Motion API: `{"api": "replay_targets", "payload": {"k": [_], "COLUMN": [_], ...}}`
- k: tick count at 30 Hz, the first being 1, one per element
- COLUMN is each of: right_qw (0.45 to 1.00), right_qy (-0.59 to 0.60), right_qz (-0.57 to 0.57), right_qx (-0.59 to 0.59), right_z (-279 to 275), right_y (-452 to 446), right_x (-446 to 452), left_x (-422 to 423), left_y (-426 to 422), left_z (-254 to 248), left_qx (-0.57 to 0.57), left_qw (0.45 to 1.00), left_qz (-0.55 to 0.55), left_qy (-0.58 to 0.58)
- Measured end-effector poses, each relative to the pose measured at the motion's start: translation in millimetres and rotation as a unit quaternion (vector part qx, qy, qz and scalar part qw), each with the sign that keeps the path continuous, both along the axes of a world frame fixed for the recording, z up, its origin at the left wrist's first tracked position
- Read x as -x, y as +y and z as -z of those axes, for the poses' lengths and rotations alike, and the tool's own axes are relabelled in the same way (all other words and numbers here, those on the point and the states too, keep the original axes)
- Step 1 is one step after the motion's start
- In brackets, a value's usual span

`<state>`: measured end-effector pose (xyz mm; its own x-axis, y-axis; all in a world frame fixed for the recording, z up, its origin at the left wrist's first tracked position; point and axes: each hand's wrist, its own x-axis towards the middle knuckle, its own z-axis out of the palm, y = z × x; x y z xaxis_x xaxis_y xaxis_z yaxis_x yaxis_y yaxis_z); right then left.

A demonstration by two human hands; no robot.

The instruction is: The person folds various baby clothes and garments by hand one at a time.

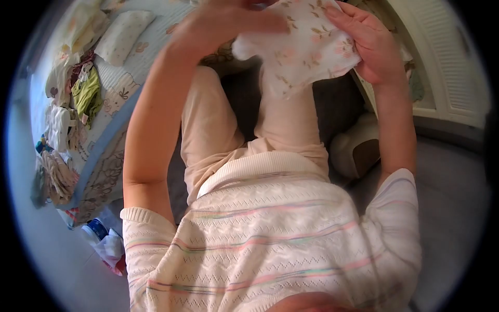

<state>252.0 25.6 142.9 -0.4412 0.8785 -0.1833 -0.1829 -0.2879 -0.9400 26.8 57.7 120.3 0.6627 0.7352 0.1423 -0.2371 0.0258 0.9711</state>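
A thin white cloth (312, 49) printed with pink flowers and brown leaf sprigs hangs above my knees at the top of the head view. My right hand (371, 44) grips its right edge, thumb on the near side and fingers behind. Across the cloth's left part reaches my left hand (260, 22), smeared by motion, so whether its fingers hold the fabric is unclear. Whether the cloth is a garment or a plain piece does not show.
On the left, a bed with a patterned cover (117, 96) carries a small white pillow (125, 37), a green garment (87, 96) and several heaped clothes. A plastic bag (110, 247) lies on the floor. A white slatted cabinet or drawer front (439, 57) stands at right.
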Motion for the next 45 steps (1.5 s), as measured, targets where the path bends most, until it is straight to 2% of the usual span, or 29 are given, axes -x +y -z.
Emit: {"api": "replay_targets", "payload": {"k": [2,5,6,8,10,11,13,16,19,22,26,29,32,35,38,41,44,45], "right_qw": [0.999,0.997,0.996,0.989,0.981,0.977,0.972,0.968,0.971,0.974,0.973,0.974,0.944,0.916,0.924,0.933,0.93,0.929], "right_qy": [0.043,0.081,0.088,0.11,0.115,0.111,0.073,0.059,0.049,0.026,0.012,-0.023,-0.24,-0.314,-0.286,-0.265,-0.281,-0.286], "right_qz": [0.011,0.005,0.002,0.031,0.048,0.05,0.077,0.112,0.121,0.125,0.145,0.158,0.207,0.233,0.218,0.199,0.196,0.194], "right_qx": [-0.017,0.01,0.028,0.092,0.15,0.174,0.208,0.216,0.199,0.188,0.181,0.158,0.09,-0.094,-0.129,-0.143,-0.135,-0.132], "right_z": [2.3,18.6,30.7,79.3,136.7,160.5,189.3,193.9,191.1,184.1,190.1,190.4,174.7,174.3,159.4,155.0,157.2,157.3], "right_y": [-3.4,-8.2,-11.9,-14.0,-12.6,-13.2,-20.8,-26.7,-26.4,-29.3,-28.7,-28.1,-34.2,-39.2,-51.4,-59.8,-62.1,-62.5], "right_x": [-3.2,-14.1,-21.3,-44.9,-76.1,-88.8,-100.6,-104.3,-102.1,-97.9,-98.8,-94.7,-82.7,-75.4,-59.8,-46.2,-38.8,-38.1], "left_x": [24.5,32.4,40.4,39.5,35.1,33.5,19.9,14.9,10.7,5.4,-3.0,-11.8,-13.7,-16.2,-19.7,-29.8,-40.2,-42.6], "left_y": [-4.9,-24.3,-26.4,-25.9,-28.6,-26.7,-36.9,-43.2,-54.5,-56.1,-49.6,-43.3,-40.0,-41.4,-35.3,-30.4,-23.1,-20.0], "left_z": [-5.0,12.9,19.2,71.3,121.1,157.1,166.1,176.0,175.9,168.9,132.1,119.8,124.2,124.5,119.7,103.7,94.1,96.1], "left_qx": [0.013,0.036,0.1,0.064,0.115,0.148,0.215,0.234,0.25,0.219,0.19,0.148,0.041,0.01,0.003,0.064,0.011,-0.038], "left_qw": [0.995,0.996,0.985,0.975,0.956,0.948,0.942,0.955,0.954,0.958,0.962,0.948,0.911,0.904,0.913,0.912,0.877,0.868], "left_qz": [0.019,-0.022,0.008,0.059,0.064,0.072,-0.001,-0.008,-0.01,0.0,-0.061,-0.115,-0.141,-0.081,-0.094,-0.065,-0.011,-0.014], "left_qy": [0.095,0.078,0.141,0.203,0.264,0.273,0.257,0.184,0.164,0.186,0.185,0.257,0.384,0.421,0.396,0.4,0.48,0.495]}}
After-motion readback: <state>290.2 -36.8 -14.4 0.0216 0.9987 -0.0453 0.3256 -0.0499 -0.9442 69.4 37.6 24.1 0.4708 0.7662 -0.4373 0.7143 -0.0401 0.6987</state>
